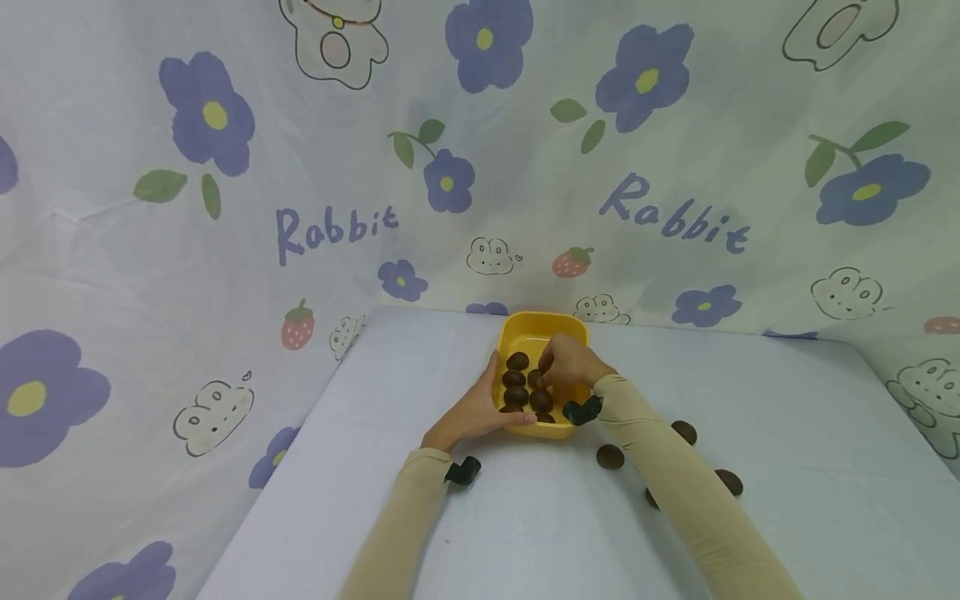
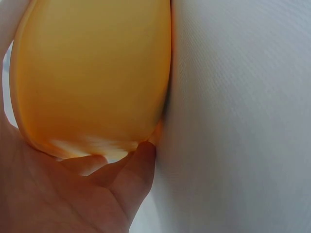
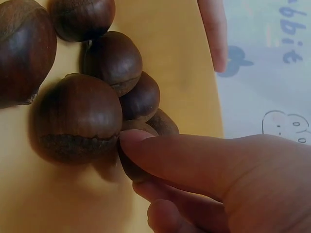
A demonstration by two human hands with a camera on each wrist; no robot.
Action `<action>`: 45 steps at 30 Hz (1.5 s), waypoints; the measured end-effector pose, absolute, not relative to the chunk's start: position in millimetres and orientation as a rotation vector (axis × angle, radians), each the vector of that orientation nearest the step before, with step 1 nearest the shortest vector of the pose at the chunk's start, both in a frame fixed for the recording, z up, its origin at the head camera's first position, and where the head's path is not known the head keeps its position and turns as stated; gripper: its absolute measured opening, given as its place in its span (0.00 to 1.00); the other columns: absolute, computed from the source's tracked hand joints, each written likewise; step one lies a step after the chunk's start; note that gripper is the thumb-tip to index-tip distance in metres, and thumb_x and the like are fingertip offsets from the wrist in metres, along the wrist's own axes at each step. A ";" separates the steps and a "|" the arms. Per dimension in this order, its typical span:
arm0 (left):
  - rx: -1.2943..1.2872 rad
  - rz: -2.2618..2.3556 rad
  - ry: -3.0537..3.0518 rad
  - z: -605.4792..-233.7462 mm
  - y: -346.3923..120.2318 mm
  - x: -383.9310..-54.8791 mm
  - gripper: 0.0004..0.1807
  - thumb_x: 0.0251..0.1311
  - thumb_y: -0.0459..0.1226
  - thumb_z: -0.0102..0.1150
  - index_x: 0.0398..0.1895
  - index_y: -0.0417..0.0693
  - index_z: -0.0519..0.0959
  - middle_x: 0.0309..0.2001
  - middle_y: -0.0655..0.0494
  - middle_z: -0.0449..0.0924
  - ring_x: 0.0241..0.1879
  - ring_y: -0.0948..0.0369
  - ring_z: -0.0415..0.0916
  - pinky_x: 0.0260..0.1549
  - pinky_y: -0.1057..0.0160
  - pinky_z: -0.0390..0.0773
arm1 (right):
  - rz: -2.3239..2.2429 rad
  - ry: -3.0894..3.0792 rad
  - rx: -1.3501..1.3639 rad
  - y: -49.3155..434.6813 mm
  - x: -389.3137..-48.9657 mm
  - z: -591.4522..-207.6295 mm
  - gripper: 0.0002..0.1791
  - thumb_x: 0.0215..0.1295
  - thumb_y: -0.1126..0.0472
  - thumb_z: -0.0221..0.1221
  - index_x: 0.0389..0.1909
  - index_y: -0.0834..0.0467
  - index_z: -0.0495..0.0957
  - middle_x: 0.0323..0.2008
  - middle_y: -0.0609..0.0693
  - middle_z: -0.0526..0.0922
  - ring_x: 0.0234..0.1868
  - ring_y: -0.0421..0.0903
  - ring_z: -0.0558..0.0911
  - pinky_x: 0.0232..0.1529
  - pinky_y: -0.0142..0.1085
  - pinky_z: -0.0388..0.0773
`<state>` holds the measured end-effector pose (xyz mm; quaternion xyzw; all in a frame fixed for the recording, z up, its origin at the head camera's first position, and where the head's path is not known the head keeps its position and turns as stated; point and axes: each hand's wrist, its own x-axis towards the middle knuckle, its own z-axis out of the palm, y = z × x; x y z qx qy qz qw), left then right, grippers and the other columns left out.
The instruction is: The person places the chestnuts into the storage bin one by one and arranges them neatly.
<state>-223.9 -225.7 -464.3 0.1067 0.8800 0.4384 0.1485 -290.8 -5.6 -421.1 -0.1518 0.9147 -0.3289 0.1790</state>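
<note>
A yellow plastic container (image 1: 555, 431) stands on the white-covered table, with several brown chestnuts (image 1: 514, 378) lined up in rows inside. My left hand (image 1: 476, 412) holds its near left corner, the thumb along the front rim and the fingers against the left wall (image 2: 97, 73). Reaching in from the right, my right hand (image 1: 573, 361) pinches a chestnut (image 3: 129, 162) between thumb and fingers, low inside the container at the far end of the right row. Fingers and thumb cover much of that chestnut. Beside it lies a larger-looking chestnut (image 3: 77, 116) in the right wrist view.
Several loose chestnuts lie on the table to the right, among them one near the container (image 1: 611, 457) and one beyond the right forearm (image 1: 684, 432). The right sleeve (image 1: 675, 475) partly hides others. A patterned curtain (image 1: 495, 167) hangs behind the table.
</note>
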 end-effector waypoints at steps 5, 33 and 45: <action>0.297 1.249 2.535 -465.3 -225.9 -222.4 0.76 0.45 0.65 0.77 0.84 0.67 0.29 0.86 0.56 0.36 0.85 0.50 0.43 0.81 0.38 0.51 | -0.889 2.592 -0.427 -7.7 -288.5 -420.1 0.08 0.59 0.64 0.74 0.39 0.60 0.90 0.36 0.51 0.91 0.40 0.47 0.85 0.50 0.46 0.88; 0.327 1.245 2.554 -466.3 -225.3 -224.7 0.78 0.42 0.69 0.76 0.84 0.67 0.28 0.86 0.58 0.34 0.85 0.53 0.41 0.82 0.41 0.49 | -1.081 2.797 -0.476 56.0 -263.8 -366.7 0.22 0.67 0.55 0.69 0.57 0.62 0.84 0.52 0.60 0.88 0.49 0.55 0.83 0.48 0.45 0.87; 0.306 1.261 2.540 -465.8 -223.7 -226.5 0.79 0.41 0.69 0.76 0.84 0.67 0.27 0.86 0.59 0.31 0.85 0.54 0.39 0.82 0.43 0.48 | -1.129 2.968 -0.335 144.0 -216.2 -366.5 0.19 0.68 0.52 0.68 0.52 0.61 0.86 0.50 0.61 0.89 0.47 0.55 0.84 0.38 0.37 0.82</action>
